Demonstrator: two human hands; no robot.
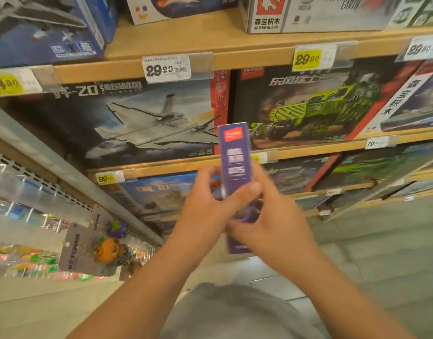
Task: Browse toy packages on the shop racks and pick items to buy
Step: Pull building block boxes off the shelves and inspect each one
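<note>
Both hands, the left hand and right hand, grip one purple box between them for inspection, seemingly mid-browse, with shelves beyond still unchosen.

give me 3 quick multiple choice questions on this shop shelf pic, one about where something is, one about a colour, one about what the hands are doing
1. Where is the jet box relative to the truck box?
A. left
B. right
C. below

2. What colour is the slim box being held?
A. green
B. purple
C. yellow

3. What are the hands doing?
A. both hang idle
B. only one touches the box
C. both hold the box

Answers:
1 A, the jet box sits left on the same shelf.
2 B, its narrow face is purple.
3 C, left hand and right hand wrap fingers round it.
</note>
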